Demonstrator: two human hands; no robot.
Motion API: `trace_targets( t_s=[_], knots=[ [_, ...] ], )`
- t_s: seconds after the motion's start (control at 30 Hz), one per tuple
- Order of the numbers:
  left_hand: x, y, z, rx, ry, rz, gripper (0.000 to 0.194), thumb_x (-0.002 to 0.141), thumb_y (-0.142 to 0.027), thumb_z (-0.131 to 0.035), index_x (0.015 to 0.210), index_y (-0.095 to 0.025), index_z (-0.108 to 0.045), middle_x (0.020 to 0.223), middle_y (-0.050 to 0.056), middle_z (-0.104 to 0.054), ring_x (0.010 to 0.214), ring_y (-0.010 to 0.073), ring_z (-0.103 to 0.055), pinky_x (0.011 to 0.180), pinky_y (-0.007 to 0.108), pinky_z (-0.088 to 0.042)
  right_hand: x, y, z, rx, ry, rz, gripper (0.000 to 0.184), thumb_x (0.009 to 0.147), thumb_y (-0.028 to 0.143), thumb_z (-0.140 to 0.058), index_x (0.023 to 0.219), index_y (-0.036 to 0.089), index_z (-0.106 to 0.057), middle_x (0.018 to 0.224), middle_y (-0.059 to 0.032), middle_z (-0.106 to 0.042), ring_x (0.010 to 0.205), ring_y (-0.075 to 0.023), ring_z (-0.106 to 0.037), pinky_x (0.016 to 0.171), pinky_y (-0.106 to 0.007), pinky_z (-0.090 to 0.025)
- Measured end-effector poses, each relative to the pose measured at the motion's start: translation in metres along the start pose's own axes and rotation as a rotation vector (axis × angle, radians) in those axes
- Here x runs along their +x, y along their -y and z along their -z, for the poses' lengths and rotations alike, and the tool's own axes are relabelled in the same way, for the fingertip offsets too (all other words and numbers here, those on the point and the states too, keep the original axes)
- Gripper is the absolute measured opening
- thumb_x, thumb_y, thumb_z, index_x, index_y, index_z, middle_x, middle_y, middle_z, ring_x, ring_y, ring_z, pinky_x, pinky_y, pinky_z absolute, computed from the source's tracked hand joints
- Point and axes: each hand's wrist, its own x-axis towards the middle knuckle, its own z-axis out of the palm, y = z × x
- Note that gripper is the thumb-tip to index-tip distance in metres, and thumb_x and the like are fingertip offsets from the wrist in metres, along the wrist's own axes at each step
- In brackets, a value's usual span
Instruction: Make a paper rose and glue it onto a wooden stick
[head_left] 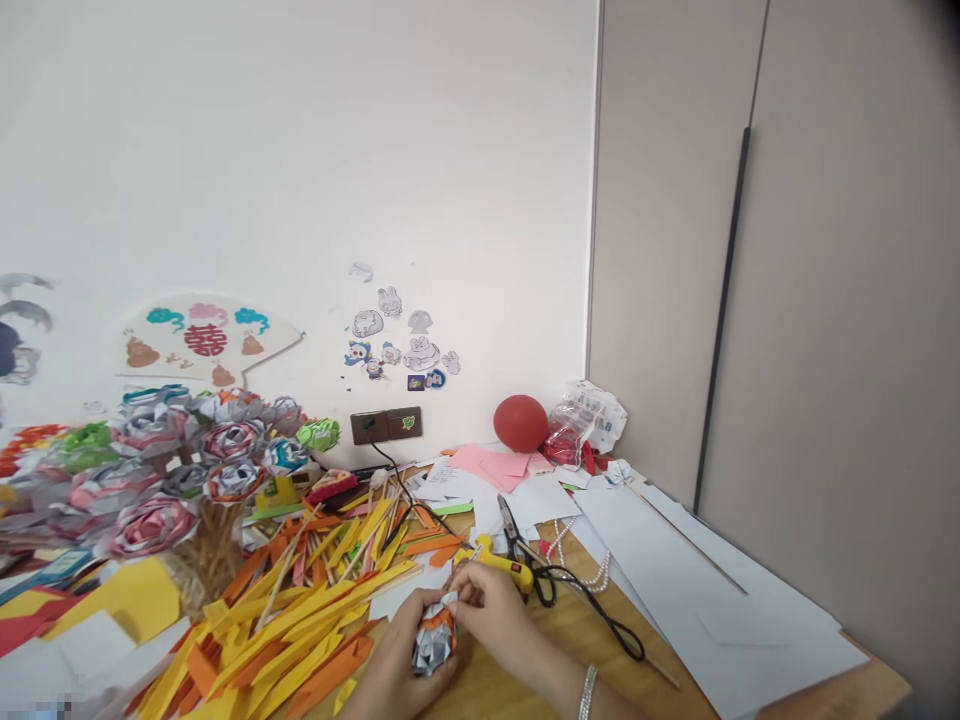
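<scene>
A crumpled paper flower [433,645], grey-white with orange, rests in my left hand [401,650], whose fingers wrap around it. My right hand [484,605] pinches the flower's upper edge between thumb and fingers. Just behind my right hand lies a yellow hot glue gun [495,562] with a black cord. Black-handled scissors [511,530] lie beside the glue gun. To the left of my hands spreads a heap of yellow and orange paper strips [300,610].
Several finished paper flowers [236,440] stand bunched at the left. A red balloon [520,423] and a clear plastic bag [574,430] sit at the back. White paper sheets [697,590] cover the right side, with a thin stick [694,540] on them. A socket panel [386,425] is on the wall.
</scene>
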Motion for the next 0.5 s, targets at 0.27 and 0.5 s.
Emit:
trace_targets(
  t_s=[0.27, 0.5],
  knots=[
    [0.000, -0.009, 0.002, -0.062, -0.009, 0.037, 0.032, 0.068, -0.018, -0.058, 0.099, -0.022, -0.051, 0.096, 0.004, -0.065, 0.089, 0.0208, -0.061, 0.078, 0.031, -0.048, -0.002, 0.005, 0.004, 0.019, 0.042, 0.023, 0.012, 0.066, 0.006, -0.055, 0.066, 0.017, -0.055, 0.060, 0.0046, -0.052, 0.059, -0.0106, -0.051, 0.054, -0.019, -0.038],
    [0.001, -0.001, -0.007, -0.149, -0.148, -0.004, 0.036, 0.063, -0.018, -0.055, 0.098, -0.022, -0.051, 0.088, 0.002, -0.067, 0.077, 0.0185, -0.063, 0.068, 0.027, -0.050, 0.000, -0.006, 0.005, 0.031, 0.059, 0.022, 0.018, 0.063, 0.003, -0.055, 0.074, 0.017, -0.058, 0.064, 0.0040, -0.055, 0.061, -0.0108, -0.053, 0.056, -0.020, -0.040]
  ],
)
